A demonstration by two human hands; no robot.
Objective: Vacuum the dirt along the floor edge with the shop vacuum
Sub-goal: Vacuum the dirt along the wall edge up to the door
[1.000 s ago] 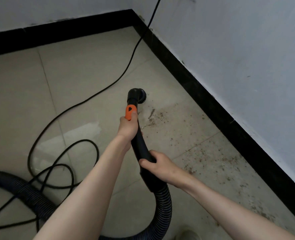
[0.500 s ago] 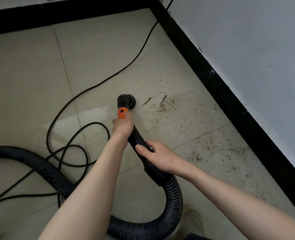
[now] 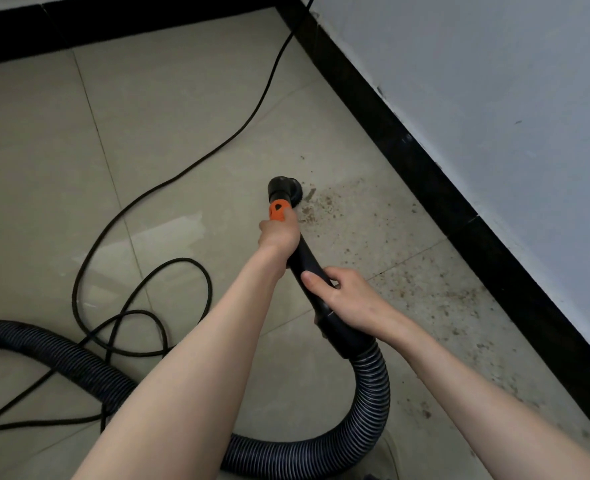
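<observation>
- Hose first: ribbed black corrugated vacuum hose runs in from the left edge, passes under both forearms and curves up to the wand, so it probably drags on each stroke and could pull the nozzle off line.
- Thin black power cord lies in loose loops on the beige tiled floor, left of the arms, crossing the hose; I judge a foot or the hose could snag it, though it is well apart from the dirt.
- Left hand has its grip wrapped round the upper end of the black plastic wand, thumb lying on the orange collar just behind the nozzle.
- Round black brush nozzle sits on the tile at the left fringe of the dirt; tilting it would likely break the seal and scatter grit rather than lift it.
- Right hand grips the lower wand just above the hose cuff, fingers curled round it.
- Brown dirt specks and grit spread from beside the nozzle rightward and toward the viewer along the glossy black skirting board; most is not yet cleaned, in my judgement.
- Skirting meets the pale grey-white wall on the right; a round head may miss grit tight against that edge, and could knock the board.
</observation>
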